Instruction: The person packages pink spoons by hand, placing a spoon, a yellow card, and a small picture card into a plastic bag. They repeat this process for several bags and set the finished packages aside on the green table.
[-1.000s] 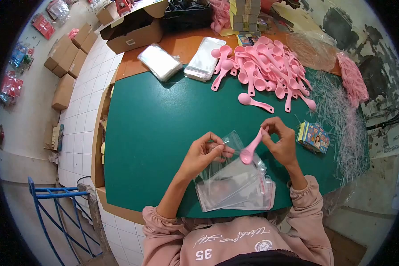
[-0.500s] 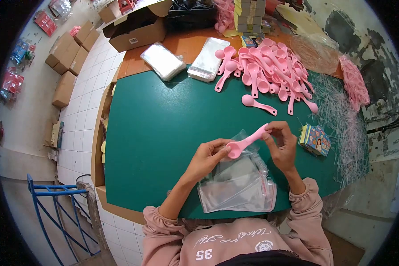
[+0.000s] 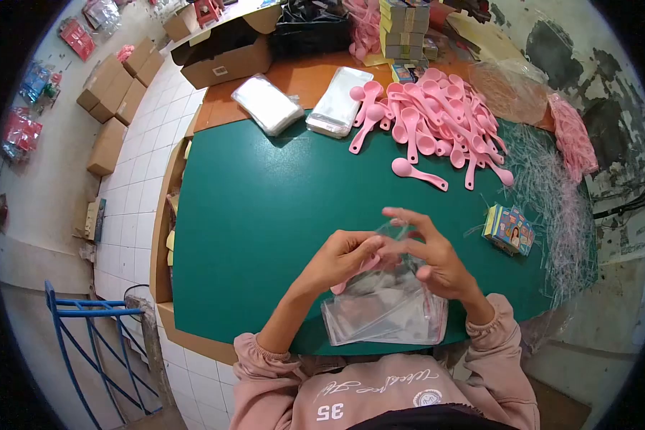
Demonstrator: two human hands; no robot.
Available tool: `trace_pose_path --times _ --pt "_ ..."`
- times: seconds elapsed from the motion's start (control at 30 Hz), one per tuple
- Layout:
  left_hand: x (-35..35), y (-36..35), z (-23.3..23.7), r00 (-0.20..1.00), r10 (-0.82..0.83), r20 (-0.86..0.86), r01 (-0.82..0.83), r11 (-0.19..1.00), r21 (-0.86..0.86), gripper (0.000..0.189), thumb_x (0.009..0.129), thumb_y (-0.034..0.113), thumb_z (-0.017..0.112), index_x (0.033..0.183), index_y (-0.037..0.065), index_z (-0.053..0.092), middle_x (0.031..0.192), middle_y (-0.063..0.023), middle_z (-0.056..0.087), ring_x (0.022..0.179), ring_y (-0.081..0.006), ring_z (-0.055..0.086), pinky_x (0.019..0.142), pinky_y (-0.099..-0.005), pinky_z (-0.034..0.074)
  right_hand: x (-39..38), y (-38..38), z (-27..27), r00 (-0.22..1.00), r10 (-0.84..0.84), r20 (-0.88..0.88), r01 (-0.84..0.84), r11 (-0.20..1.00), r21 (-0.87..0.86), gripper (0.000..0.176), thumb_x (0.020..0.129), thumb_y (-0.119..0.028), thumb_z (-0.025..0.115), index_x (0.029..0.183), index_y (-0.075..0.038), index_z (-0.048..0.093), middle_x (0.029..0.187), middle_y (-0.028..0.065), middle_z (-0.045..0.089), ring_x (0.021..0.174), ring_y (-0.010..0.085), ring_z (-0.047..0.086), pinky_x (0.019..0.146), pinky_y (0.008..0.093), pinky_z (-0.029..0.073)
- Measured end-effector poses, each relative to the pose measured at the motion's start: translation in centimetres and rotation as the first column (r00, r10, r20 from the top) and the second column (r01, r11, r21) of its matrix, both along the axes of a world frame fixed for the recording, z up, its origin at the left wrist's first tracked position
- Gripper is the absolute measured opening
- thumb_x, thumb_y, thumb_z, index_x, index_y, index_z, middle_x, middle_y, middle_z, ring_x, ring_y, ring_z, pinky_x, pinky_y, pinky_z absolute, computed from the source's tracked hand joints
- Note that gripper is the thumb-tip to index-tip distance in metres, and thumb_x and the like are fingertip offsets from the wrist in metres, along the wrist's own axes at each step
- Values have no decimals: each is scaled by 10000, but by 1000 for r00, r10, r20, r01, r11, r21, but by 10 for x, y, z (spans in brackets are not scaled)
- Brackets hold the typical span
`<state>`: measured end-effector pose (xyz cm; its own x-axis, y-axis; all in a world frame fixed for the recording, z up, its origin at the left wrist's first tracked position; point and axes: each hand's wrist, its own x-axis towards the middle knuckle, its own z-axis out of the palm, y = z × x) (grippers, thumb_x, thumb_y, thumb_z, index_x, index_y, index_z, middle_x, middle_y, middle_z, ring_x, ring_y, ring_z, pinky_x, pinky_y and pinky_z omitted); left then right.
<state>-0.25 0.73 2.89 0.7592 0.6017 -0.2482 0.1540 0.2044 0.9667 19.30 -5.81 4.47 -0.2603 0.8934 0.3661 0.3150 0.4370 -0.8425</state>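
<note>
A pink spoon (image 3: 369,264) is partly hidden under my left hand (image 3: 344,259), whose fingers are pressed together on it; its handle end shows below the hand. Beside it, my right hand (image 3: 435,259) is raised with its fingers spread, and a clear plastic bag (image 3: 395,231) lies between the two hands, blurred in part. Beneath them, a stack of clear bags (image 3: 380,315) rests on the green table (image 3: 265,236) near its front edge. Farther back is a heap of pink spoons (image 3: 444,118), with one single spoon (image 3: 419,175) in front of it.
Two stacks of clear bags (image 3: 267,105) (image 3: 340,100) lie at the back. A small printed box (image 3: 509,229) stands to the right, beside shredded clear strands (image 3: 552,208). An open carton (image 3: 229,61) is at the back left; a blue metal frame (image 3: 97,313) stands left.
The spoon has turned and dropped lower under my left hand. My right hand has let go of it, moved down and left, and spread its fingers.
</note>
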Motion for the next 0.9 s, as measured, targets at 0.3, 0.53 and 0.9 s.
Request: trace_pose_path --times 0.3,0.53,0.9 --pt "-21 18 3 974 187 126 -172 977 -124 319 933 235 439 1030 -33 583 883 -142 646 793 -165 621 703 -250 497 187 -82 -51 -122 -564 817 950 173 261 300 823 -215 568 979 41 571 900 160 576 821 248 578 716 334 455" --pt "-21 19 -4 980 164 115 -168 985 28 284 923 208 464 990 -32 600 880 -136 648 815 -156 621 704 -245 498 167 -77 -27 60 -812 581 982 152 111 259 772 -190 619 916 22 578 708 128 587 645 312 563 605 384 434" --pt "-17 20 0 997 61 54 -61 998 -2 285 926 193 456 1015 -43 589 892 -123 644 841 -160 620 747 -253 495 151 -46 25 184 -743 644 845 454 283 139 808 -101 544 902 -1 566 760 158 595 700 303 580 647 372 437"
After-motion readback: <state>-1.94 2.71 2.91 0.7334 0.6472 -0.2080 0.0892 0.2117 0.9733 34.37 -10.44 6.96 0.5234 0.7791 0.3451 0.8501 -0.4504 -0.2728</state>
